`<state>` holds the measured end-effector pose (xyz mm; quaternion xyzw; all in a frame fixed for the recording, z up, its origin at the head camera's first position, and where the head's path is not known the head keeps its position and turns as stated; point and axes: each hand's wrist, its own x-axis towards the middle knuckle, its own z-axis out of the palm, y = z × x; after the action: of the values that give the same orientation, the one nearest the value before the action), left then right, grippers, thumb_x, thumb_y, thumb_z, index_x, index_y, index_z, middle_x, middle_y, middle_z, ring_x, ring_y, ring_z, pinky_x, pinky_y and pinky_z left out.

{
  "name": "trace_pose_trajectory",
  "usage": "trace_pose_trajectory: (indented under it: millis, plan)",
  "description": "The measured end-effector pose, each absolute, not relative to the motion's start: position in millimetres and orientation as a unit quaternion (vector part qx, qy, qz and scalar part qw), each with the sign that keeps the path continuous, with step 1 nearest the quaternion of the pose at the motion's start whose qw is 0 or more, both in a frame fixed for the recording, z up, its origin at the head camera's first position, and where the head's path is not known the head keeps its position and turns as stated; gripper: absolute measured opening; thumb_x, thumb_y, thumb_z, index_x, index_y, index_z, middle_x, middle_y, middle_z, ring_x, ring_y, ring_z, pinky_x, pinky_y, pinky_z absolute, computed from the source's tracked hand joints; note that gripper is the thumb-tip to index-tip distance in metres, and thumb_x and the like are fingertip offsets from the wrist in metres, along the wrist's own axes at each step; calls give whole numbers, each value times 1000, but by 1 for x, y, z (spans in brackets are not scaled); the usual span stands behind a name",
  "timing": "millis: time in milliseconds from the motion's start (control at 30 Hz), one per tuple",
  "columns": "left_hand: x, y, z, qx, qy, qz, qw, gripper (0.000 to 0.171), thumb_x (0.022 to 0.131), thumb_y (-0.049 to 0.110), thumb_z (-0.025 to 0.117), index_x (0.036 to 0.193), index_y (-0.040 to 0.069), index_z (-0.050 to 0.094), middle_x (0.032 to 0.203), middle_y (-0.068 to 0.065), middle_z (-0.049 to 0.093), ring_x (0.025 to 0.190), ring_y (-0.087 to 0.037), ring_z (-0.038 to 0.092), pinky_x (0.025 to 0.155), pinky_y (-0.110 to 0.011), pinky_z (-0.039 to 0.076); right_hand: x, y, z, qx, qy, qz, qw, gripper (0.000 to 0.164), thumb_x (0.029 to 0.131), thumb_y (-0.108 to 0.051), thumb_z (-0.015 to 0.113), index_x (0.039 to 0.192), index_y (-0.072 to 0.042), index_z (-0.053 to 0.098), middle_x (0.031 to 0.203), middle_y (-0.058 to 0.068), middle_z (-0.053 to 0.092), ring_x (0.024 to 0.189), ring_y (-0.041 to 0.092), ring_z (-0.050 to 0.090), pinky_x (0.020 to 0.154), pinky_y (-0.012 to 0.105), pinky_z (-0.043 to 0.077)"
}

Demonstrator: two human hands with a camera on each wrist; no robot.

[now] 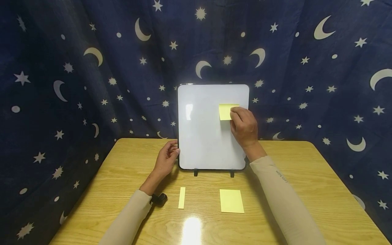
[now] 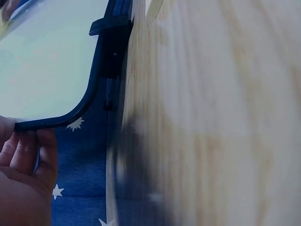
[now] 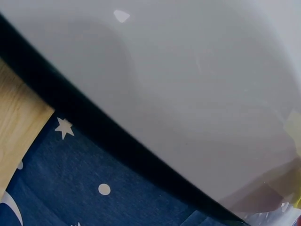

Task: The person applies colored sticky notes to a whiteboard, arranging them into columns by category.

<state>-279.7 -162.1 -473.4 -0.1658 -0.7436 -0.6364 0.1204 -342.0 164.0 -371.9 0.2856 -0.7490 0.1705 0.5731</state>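
Observation:
A small whiteboard (image 1: 205,143) with a dark frame stands upright on the table. My left hand (image 1: 166,158) grips its left edge, thumb at the front and fingers behind the rim; the left wrist view shows this hand (image 2: 26,165) at the frame too. With curled fingers, my right hand (image 1: 245,127) pinches the right part of a yellow sticky note (image 1: 225,112) at the upper right of the board's face. The fingertips cover that side of the note. In the right wrist view, only a sliver of the note (image 3: 294,129) shows at the right edge.
On the wooden table (image 1: 122,190) before the board lie a narrow yellow paper strip (image 1: 182,198) and a larger yellow square note (image 1: 231,201). Two black feet (image 1: 195,172) hold the board's lower edge. A dark blue curtain (image 1: 107,68) with moons and stars hangs behind.

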Motion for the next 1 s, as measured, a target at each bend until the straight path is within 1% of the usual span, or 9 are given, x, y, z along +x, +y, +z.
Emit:
trace_pose_trajectory:
  millis: [133, 200, 267, 367, 500, 667, 867, 1000]
  plan:
    - [-279, -162, -473, -167, -746, -633, 120, 36, 106, -5, 56, 142, -4, 57, 119, -28, 71, 98, -20, 71, 79, -30, 59, -343, 166, -374, 293, -751, 175, 566, 12, 84, 10, 69, 95, 6, 71, 110, 19, 74, 105, 39, 70, 95, 51, 56]
    - [-280, -163, -474, -170, -745, -633, 122, 36, 106, -5, 56, 142, -5, 57, 119, -28, 71, 99, -23, 72, 80, -29, 59, -342, 166, -374, 297, -754, 175, 559, 15, 83, 6, 72, 98, 6, 71, 113, 20, 73, 108, 40, 70, 97, 52, 55]
    - [-280, -163, -475, -173, -745, -632, 123, 36, 106, -5, 57, 142, -5, 57, 119, -28, 71, 101, -26, 72, 80, -28, 59, -342, 167, -374, 300, -760, 174, 550, 23, 82, 0, 75, 103, 6, 71, 117, 21, 72, 113, 41, 68, 101, 52, 54]
    - [-280, -163, -475, -175, -746, -630, 126, 36, 106, -4, 57, 141, -5, 58, 119, -28, 71, 103, -32, 73, 81, -27, 59, -341, 168, -374, 296, -773, 166, 535, 38, 81, -7, 80, 115, 7, 70, 125, 23, 70, 120, 41, 66, 107, 51, 51]
    - [-279, -163, -474, -176, -747, -628, 126, 36, 106, -5, 57, 142, -4, 58, 119, -28, 71, 104, -36, 72, 81, -28, 59, -340, 170, -376, 292, -785, 161, 522, 50, 83, -15, 83, 125, 7, 67, 132, 23, 67, 126, 41, 62, 111, 51, 49]
    - [-279, -163, -475, -175, -747, -629, 125, 36, 106, -4, 57, 142, -4, 57, 119, -28, 71, 101, -30, 72, 81, -29, 59, -343, 172, -381, 299, -785, 165, 517, 60, 84, -25, 84, 130, 7, 65, 137, 24, 64, 130, 43, 59, 115, 51, 45]
    - [-280, -163, -475, -175, -744, -632, 124, 36, 106, -5, 57, 141, -5, 57, 118, -28, 72, 98, -25, 73, 79, -26, 58, -344, 174, -383, 292, -795, 172, 503, 69, 86, -33, 80, 138, 8, 60, 146, 25, 59, 139, 44, 52, 123, 49, 36]
    - [-280, -163, -475, -177, -741, -636, 122, 36, 106, -4, 57, 142, -5, 57, 118, -29, 71, 97, -19, 72, 77, -23, 57, -343, 177, -385, 286, -805, 171, 491, 71, 88, -35, 76, 142, 8, 57, 151, 24, 55, 143, 42, 48, 126, 47, 31]
